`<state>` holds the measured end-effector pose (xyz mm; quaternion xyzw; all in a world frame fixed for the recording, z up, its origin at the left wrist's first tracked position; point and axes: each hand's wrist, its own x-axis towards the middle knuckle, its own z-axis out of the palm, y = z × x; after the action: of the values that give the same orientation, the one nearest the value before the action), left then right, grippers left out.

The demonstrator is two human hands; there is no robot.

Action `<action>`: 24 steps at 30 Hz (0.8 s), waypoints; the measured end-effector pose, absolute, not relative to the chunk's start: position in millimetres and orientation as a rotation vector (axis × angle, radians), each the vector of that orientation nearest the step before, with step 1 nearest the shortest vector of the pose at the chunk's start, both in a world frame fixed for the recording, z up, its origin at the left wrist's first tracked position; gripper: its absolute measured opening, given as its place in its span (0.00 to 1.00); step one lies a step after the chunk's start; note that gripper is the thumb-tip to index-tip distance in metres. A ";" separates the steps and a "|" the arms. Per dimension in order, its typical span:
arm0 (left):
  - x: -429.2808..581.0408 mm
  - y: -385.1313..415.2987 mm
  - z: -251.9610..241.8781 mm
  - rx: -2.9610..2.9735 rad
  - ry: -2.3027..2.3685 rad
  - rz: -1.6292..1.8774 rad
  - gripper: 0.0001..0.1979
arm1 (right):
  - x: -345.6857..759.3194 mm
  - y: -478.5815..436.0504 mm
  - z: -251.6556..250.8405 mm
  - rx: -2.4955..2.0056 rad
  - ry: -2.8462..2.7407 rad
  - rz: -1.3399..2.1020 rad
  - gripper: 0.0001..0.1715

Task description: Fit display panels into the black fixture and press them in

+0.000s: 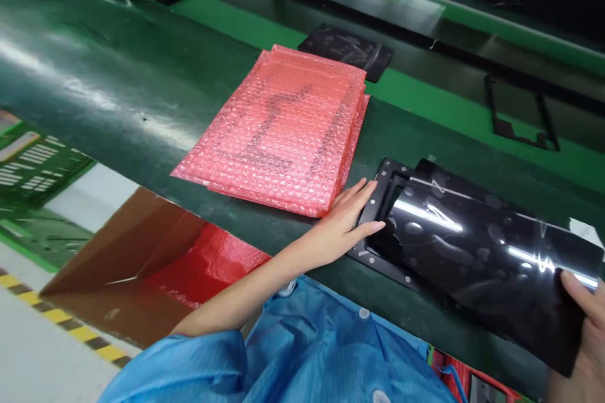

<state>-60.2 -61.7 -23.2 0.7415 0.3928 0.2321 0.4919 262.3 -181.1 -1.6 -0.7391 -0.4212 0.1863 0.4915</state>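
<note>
The left hand [347,221] is resting, thumb spread from the fingers, on the studded black frame [390,269], while the right hand [588,321], partly cut off at the view's edge, is gripping the glossy black panel [491,258], which is hiding most of that frame. Dark shapes are showing illegibly through the pink bubble-wrap pouches [283,132], stacked near the front edge of the green bench [155,75].

Glossy black panel [491,258] over a green desk [401,129]

Left hand [347,223] at a black frame's [373,201] edge, right hand [590,327] gripping the panel's end; pink bubble-wrap pouches [283,132] near the frame.
</note>
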 end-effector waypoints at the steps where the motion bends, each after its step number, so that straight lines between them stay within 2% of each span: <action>1: -59.8 -61.6 -23.9 1.827 0.937 0.573 0.36 | 258.4 -178.0 -0.8 -1.805 -0.902 0.513 0.12; 5: -59.0 -61.4 -31.9 1.921 0.901 0.597 0.37 | 249.1 -168.9 3.5 -1.840 -0.521 0.716 0.18; 17: -57.2 -61.9 -34.7 1.989 0.916 0.552 0.36 | 256.7 -162.0 4.3 -1.889 -0.503 0.710 0.18; 24: -55.7 -62.2 -35.5 2.049 0.930 0.535 0.26 | 256.5 -151.8 10.2 -1.918 -0.456 0.691 0.19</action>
<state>-55.7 -62.2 -35.5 0.8111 0.3680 0.2116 0.4024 256.5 -151.8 10.2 -0.7939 -0.1889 0.2860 0.5022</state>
